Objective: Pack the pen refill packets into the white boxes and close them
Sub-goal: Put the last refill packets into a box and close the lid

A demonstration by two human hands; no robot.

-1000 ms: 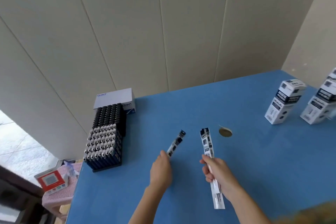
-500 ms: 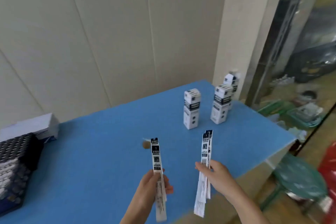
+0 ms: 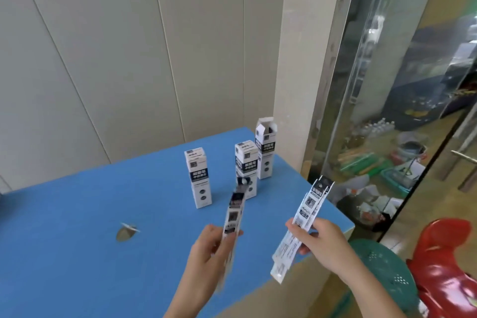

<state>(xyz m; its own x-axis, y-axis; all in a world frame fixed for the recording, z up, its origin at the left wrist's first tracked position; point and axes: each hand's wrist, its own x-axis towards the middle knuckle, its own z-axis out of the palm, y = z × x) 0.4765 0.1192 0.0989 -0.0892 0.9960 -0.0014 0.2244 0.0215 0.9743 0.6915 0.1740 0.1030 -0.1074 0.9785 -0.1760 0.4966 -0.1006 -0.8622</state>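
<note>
Three tall white boxes with black labels stand upright on the blue table near its far right corner. The left box and the middle box have their tops shut; the back box has its top flaps open. My left hand grips one long pen refill packet, blurred, pointing up toward the middle box. My right hand holds a small bundle of refill packets over the table's right edge, tilted up to the right.
A small round brownish hole or disc marks the tabletop left of my hands. Beige wall panels rise behind. Right of the table are a mirrored pillar, a green stool and a red plastic chair.
The view has swung right, away from the black pen tray, and closer to the white boxes. Both hands rose and moved toward the boxes with their packets.
</note>
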